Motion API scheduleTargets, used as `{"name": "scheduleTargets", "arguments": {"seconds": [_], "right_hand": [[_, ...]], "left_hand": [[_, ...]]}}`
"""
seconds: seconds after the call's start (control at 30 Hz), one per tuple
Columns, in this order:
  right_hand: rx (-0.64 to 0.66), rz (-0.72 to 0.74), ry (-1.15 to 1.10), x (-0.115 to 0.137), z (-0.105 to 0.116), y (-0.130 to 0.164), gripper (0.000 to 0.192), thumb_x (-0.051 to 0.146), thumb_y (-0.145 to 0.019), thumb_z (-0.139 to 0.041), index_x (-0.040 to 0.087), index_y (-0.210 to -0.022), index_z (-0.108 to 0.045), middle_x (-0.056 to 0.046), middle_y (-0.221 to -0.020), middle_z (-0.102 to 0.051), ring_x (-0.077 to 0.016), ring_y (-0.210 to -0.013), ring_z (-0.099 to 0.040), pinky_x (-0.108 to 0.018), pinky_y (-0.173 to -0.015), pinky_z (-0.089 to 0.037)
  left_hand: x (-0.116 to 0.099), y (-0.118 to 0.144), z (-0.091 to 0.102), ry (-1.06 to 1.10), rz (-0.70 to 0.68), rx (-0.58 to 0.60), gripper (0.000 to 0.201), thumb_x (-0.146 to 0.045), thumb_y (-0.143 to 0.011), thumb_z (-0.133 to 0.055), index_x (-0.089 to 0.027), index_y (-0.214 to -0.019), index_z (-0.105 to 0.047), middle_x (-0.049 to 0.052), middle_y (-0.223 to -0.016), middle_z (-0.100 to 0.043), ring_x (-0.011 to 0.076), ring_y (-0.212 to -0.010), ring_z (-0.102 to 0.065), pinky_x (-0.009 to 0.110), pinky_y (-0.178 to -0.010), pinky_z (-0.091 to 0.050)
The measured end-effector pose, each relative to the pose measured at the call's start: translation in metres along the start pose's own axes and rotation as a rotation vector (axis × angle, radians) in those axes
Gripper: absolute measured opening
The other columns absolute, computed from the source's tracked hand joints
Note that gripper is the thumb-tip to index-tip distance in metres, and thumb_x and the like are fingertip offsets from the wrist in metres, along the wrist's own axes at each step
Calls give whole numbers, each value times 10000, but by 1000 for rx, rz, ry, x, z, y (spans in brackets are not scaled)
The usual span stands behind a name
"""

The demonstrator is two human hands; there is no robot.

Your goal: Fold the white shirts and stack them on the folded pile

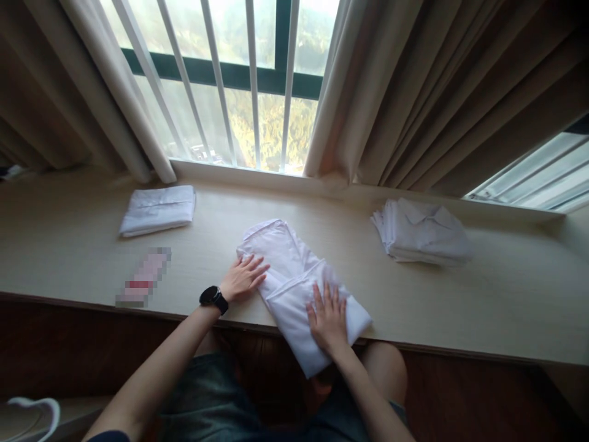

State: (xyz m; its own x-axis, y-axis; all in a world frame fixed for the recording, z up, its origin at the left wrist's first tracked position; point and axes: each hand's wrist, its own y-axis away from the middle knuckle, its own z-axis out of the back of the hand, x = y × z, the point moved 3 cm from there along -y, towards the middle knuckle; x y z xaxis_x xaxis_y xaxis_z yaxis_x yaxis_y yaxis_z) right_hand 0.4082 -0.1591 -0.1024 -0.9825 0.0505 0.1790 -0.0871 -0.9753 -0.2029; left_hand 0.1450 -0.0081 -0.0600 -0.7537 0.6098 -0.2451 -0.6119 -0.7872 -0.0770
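Note:
A partly folded white shirt (289, 264) lies slantwise on the pale ledge, its near end hanging over the front edge above my lap. My left hand (243, 277), with a black watch on the wrist, rests with fingers stretched out on the shirt's left edge. Flat on the nearer right part of the fabric lies my right hand (329, 319), its fingers a little apart. Neither hand grips anything.
On the right stands a stack of folded white shirts (426, 233), collar showing on top. A folded white garment (159, 210) lies at the left, with a blurred-out flat item (145, 279) nearer the edge. Curtains (391, 92) flank a barred window (230, 92) behind the ledge (497, 301).

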Motion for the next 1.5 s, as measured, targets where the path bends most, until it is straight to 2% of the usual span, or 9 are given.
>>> {"name": "scheduleTargets", "arguments": {"seconds": [0.2, 0.3, 0.4, 0.57, 0.83, 1.03, 1.2, 1.37, 1.5], "right_hand": [[254, 432, -26, -43, 4, -55, 630, 526, -983, -503, 308, -1562, -382, -83, -1647, -279, -311, -1538, -212, -538, -1228, -181], [359, 494, -6, -52, 22, -100, 614, 503, -957, -564, 370, -1535, -407, -41, -1626, -336, -295, -1531, -240, -525, -1231, -171], [481, 435, 3, -35, 30, -130, 599, 410, -911, -631, 385, -1490, -481, -40, -1611, -368, -331, -1517, -265, -558, -1211, -196], [207, 164, -81, 17, 12, -112, 540, 451, -1036, -364, 309, -1557, -388, -78, -1633, -317, -340, -1518, -250, -637, -1167, -221], [109, 261, -73, 31, -11, -74, 506, 463, -1050, -346, 304, -1518, -454, -39, -1569, -442, -272, -1532, -221, -562, -1215, -193], [54, 257, -79, 29, -12, -77, 559, 469, -1053, -318, 248, -1562, -385, -56, -1618, -352, -277, -1546, -183, -535, -1233, -166], [-31, 212, -92, 26, -16, -76, 564, 353, -1049, -298, 197, -1590, -324, -65, -1652, -263, -256, -1560, -140, -506, -1254, -114], [37, 207, -96, 24, -21, -78, 557, 377, -1043, -323, 176, -1557, -395, -74, -1639, -292, -248, -1543, -213, -484, -1257, -138], [79, 208, -92, 24, -21, -79, 559, 397, -1045, -323, 178, -1554, -399, -70, -1637, -297, -240, -1538, -225, -478, -1259, -131]], "left_hand": [[-41, 63, -17, -170, 226, -123, 530, -508, -1006, -377, -316, -1474, -534, 84, -1562, -457, 367, -1445, -384, 572, -1185, -223], [-66, 81, -14, -197, 274, -146, 534, -514, -1001, -371, -301, -1450, -565, 122, -1521, -504, 393, -1337, -483, 584, -1094, -316], [-78, 88, -8, -197, 301, -155, 500, -471, -1010, -348, -309, -1405, -608, 120, -1460, -564, 374, -1179, -574, 557, -973, -405], [-69, 87, -4, -170, 248, -161, 476, -396, -1007, -356, -280, -1371, -640, 131, -1338, -649, 335, -1173, -596, 513, -981, -437], [-42, 92, -20, -152, 182, -159, 518, -341, -996, -350, -341, -1490, -504, 18, -1567, -445, 295, -1503, -319, 556, -1235, -169], [-79, 36, -9, -69, 152, -319, 591, -276, -990, -347, -218, -1577, -366, 69, -1622, -344, 276, -1546, -204, 532, -1263, -94], [-99, -46, -24, 62, 66, -249, 565, -383, -1020, -345, -266, -1571, -374, 61, -1618, -354, 279, -1547, -198, 557, -1258, -91], [-78, -64, -56, 46, 141, -122, 576, -446, -1029, -309, -247, -1564, -386, 86, -1616, -359, 285, -1524, -269, 568, -1246, -109], [-42, -50, -54, -45, 222, -109, 592, -449, -1033, -260, -241, -1581, -345, 91, -1623, -342, 281, -1533, -244, 603, -1237, -63]]}}
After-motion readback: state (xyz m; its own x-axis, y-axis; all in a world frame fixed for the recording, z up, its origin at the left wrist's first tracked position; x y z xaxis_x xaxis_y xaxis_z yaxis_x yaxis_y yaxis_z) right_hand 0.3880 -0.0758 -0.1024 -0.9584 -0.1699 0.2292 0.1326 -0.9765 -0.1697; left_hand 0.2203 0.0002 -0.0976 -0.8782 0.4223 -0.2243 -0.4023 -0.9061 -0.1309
